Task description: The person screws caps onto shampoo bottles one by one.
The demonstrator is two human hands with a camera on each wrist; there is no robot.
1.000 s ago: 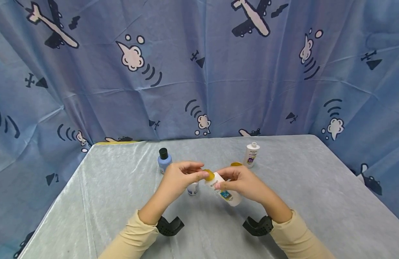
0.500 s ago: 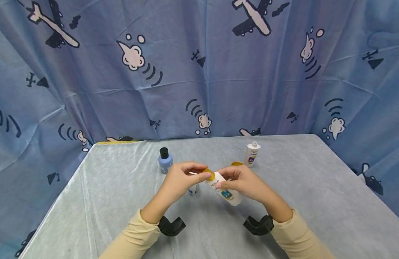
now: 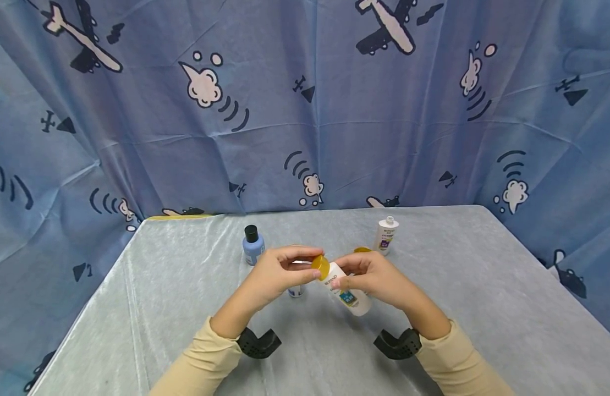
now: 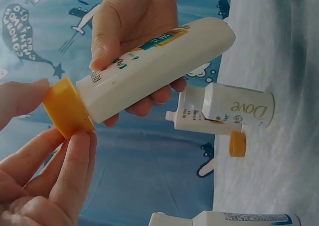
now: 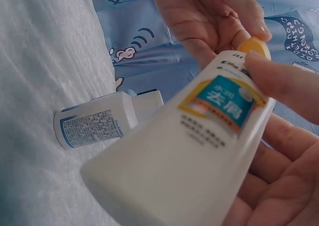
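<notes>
My right hand (image 3: 371, 276) holds a white shampoo bottle (image 3: 348, 294) above the table, tilted with its top up toward the left. My left hand (image 3: 280, 270) pinches a yellow cap (image 3: 321, 267) at the bottle's top end, fingers on one side and thumb on the other. In the left wrist view the cap (image 4: 68, 108) meets the bottle (image 4: 157, 69) at a slight angle; whether it is seated cannot be told. The bottle's label (image 5: 224, 104) faces the right wrist camera.
Behind the hands stand a blue bottle (image 3: 253, 247) with a black cap and a capless white bottle (image 3: 386, 236). A loose yellow cap (image 4: 238, 144) lies near a Dove bottle (image 4: 239, 105). Another white bottle (image 5: 102, 119) stands below my left hand, partly hidden in the head view.
My left fingers have shifted on the yellow cap, and more of the cap shows between them now. The right hand and bottle stay nearly in place.
</notes>
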